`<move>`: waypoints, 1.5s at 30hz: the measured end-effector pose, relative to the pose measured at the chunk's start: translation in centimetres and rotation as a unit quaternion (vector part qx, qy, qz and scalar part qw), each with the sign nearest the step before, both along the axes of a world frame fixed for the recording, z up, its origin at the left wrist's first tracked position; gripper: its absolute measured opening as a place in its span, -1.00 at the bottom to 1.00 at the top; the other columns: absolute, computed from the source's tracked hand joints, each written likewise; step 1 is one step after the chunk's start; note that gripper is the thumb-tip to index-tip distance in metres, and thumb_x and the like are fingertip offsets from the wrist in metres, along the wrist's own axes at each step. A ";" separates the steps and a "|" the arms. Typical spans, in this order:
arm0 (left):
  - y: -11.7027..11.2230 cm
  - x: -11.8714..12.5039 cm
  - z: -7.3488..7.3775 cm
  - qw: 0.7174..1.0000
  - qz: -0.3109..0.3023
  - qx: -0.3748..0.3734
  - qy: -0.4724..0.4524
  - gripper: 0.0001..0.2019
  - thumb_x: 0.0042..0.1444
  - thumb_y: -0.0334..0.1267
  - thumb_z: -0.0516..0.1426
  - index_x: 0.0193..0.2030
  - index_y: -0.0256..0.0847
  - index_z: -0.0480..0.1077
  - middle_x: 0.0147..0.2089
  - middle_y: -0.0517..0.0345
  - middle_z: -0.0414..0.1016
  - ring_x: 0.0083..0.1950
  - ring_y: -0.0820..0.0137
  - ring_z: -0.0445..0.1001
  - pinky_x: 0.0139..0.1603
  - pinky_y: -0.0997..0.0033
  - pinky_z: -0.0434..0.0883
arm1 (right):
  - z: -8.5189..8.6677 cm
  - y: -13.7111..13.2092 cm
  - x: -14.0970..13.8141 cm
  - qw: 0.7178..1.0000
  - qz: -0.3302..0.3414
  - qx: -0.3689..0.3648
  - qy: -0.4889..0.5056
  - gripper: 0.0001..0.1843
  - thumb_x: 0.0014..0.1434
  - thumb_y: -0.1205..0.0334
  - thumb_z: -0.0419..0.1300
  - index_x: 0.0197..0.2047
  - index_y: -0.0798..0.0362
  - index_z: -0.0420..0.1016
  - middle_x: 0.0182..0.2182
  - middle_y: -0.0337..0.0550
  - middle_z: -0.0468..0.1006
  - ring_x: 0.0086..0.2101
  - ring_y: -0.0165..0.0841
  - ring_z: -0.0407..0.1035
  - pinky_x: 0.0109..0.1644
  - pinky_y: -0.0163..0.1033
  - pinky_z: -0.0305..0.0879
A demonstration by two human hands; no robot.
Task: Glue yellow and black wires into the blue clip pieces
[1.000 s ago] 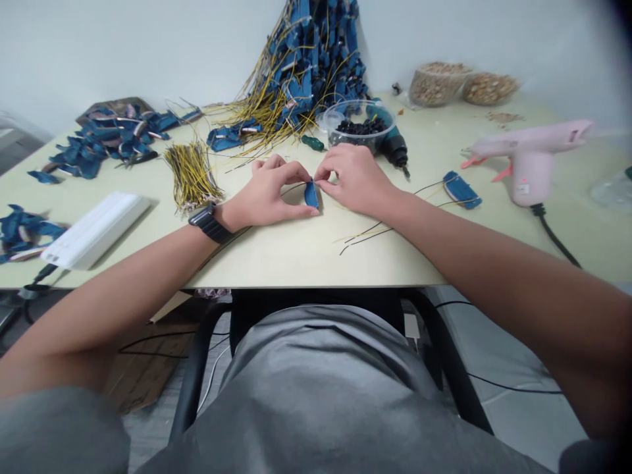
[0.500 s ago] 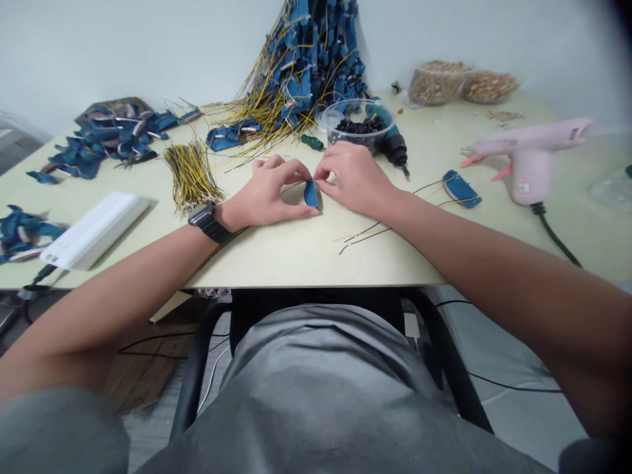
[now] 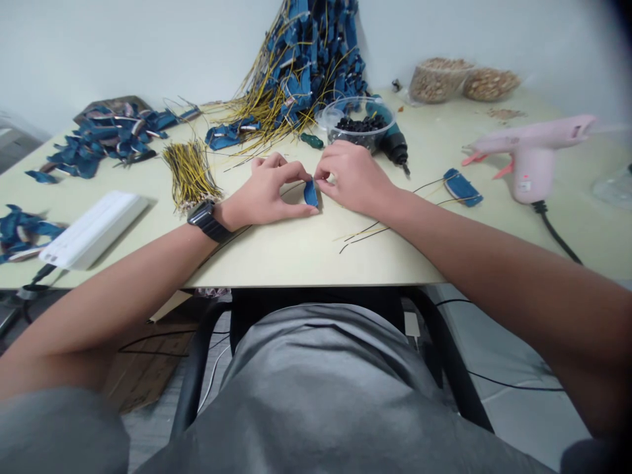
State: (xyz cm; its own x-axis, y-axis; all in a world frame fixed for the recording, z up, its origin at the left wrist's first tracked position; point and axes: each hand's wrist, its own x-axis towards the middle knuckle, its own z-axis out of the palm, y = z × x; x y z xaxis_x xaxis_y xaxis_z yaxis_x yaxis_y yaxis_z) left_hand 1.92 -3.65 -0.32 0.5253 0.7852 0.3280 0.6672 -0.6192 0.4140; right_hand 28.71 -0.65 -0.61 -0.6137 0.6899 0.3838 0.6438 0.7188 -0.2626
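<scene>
Between the thumb and forefinger of my left hand (image 3: 274, 192) is a small curved blue piece (image 3: 311, 194), held just above or on the table; a dark wire runs from it under that hand. My right hand (image 3: 351, 174) has thumb and forefinger pinched together at the piece's upper right edge. What sits in that pinch is too small to make out. Right of my hands lies another blue piece (image 3: 463, 187) with thin black and yellow wires (image 3: 368, 232) passing beneath my right forearm. A bundle of yellow and black wires (image 3: 190, 172) lies left of my left hand.
A clear tub of small black parts (image 3: 363, 128) stands behind my right hand, beside a teal power tool (image 3: 394, 145). A pink glue gun (image 3: 530, 155) stands at right. Blue pieces (image 3: 309, 62) with wires pile up at the back. A white box (image 3: 93, 229) lies left.
Both hands stay almost in place around the blue piece. Only a very slight shift of the view shows.
</scene>
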 end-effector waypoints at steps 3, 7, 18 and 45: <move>0.1 0.0 0.0 1.000 0.001 0.003 -0.001 0.02 0.07 0.99 0.37 0.14 0.05 0.75 0.08 -0.11 0.68 0.34 -0.30 0.59 0.62 -0.59 0.33 | -0.1 0.1 0.0 1.000 0.003 0.001 0.002 -0.69 0.60 0.33 0.31 0.01 -0.09 0.95 0.09 0.07 0.86 0.29 0.14 0.61 0.49 0.22 0.55; 0.2 0.0 -0.1 1.000 -0.002 -0.001 0.003 0.04 0.06 1.00 0.37 0.15 0.05 0.72 0.10 -0.12 0.72 0.35 -0.29 0.58 0.62 -0.57 0.35 | 0.0 0.1 -0.1 1.000 0.003 0.002 0.002 -0.73 0.62 0.31 0.34 -0.04 -0.07 0.93 0.09 0.06 0.85 0.29 0.11 0.60 0.48 0.18 0.53; 0.9 -0.5 -0.9 0.999 -0.023 0.032 0.010 0.00 0.20 0.91 0.37 0.21 -0.03 0.77 0.05 -0.07 0.65 0.29 -0.24 0.60 0.57 -0.49 0.37 | -1.0 0.9 -0.2 0.999 0.022 0.050 -0.006 -0.76 0.55 0.44 0.30 -0.08 0.02 0.81 0.06 0.08 0.82 0.24 0.09 0.65 0.42 0.16 0.58; 1.4 -0.9 -0.8 1.000 -0.031 0.003 0.000 -0.25 0.14 0.56 0.61 0.18 0.02 0.82 0.12 -0.04 0.86 0.25 -0.17 0.66 0.53 -0.38 0.50 | 1.1 0.9 0.3 0.986 -0.052 -0.126 0.094 -0.96 0.37 0.20 0.60 -0.14 -0.17 0.94 -0.02 0.01 0.89 0.09 0.11 0.71 0.23 0.23 0.64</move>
State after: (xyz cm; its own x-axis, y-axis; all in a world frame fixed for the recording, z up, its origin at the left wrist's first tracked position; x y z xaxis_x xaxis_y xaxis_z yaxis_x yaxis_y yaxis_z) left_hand 1.02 -2.21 -1.14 0.5730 0.7491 0.3324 0.6277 -0.6619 0.4097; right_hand 29.05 0.20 0.53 -0.4688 0.8337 0.2919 0.6333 0.5476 -0.5469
